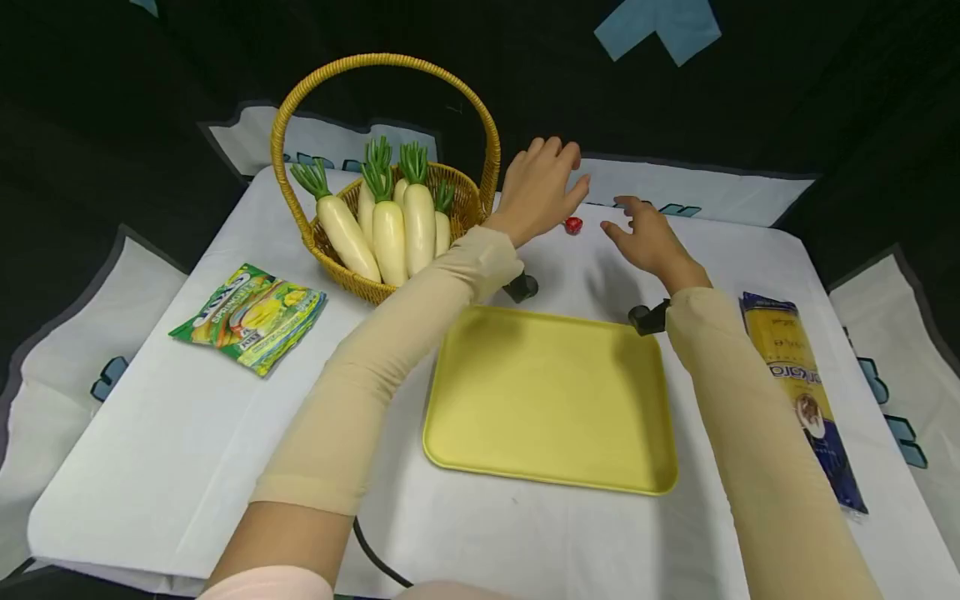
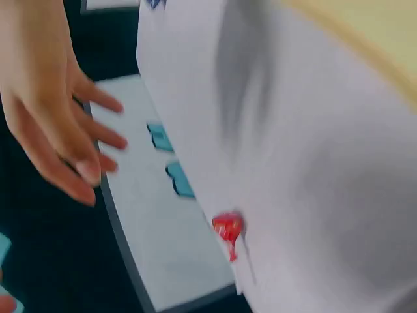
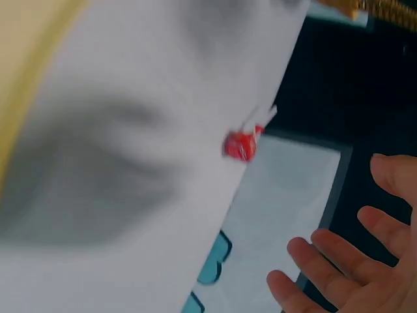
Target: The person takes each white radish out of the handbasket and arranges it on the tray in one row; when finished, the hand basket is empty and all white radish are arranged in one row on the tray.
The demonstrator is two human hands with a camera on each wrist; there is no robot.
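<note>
A small red-wrapped lollipop [image 1: 573, 226] lies near the table's far edge; its thin stick shows in the right wrist view. My left hand [image 1: 540, 190] is raised to the left of it, beside the wicker basket [image 1: 358, 289], fingers loosely spread. To the lollipop's right hovers my right hand [image 1: 651, 242], its fingers relaxed and apart in the right wrist view. Neither hand holds anything. Several white radishes [image 1: 388, 242] with green tops stand in the basket. In front of both hands lies a yellow tray [image 1: 551, 400].
A green-and-yellow food packet [image 1: 251, 317] lies left of the tray. On the right is a long yellow-and-blue pack [image 1: 802, 392]. The basket's tall handle [image 1: 382, 60] arches upward near my left hand. A dark cable [image 1: 375, 560] runs at the front edge.
</note>
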